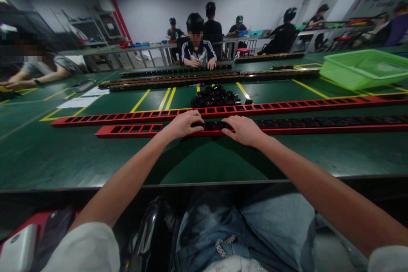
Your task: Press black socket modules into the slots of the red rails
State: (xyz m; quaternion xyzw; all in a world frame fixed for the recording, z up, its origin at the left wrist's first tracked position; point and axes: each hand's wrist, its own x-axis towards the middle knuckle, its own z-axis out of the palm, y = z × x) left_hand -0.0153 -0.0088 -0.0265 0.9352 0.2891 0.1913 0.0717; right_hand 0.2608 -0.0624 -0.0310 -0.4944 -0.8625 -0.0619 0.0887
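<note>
Two long red strips lie across the green table. The near red strip [127, 129] has black sockets fitted along its right part and empty slots on its left. Both my hands rest on it at the middle. My left hand [184, 124] has its fingers curled down onto a black socket [213, 126] in the strip. My right hand [244, 129] presses its fingers on the strip beside that socket. The far red strip [287, 106] has empty slots. A pile of loose black sockets [214, 96] sits just behind it.
A green plastic basket [363, 68] stands at the right. Several dark strips [178, 79] lie farther back, where a person [197, 49] sits facing me. Another person [38, 70] works at the left. White papers [81, 100] lie at the left. Other people sit at benches behind.
</note>
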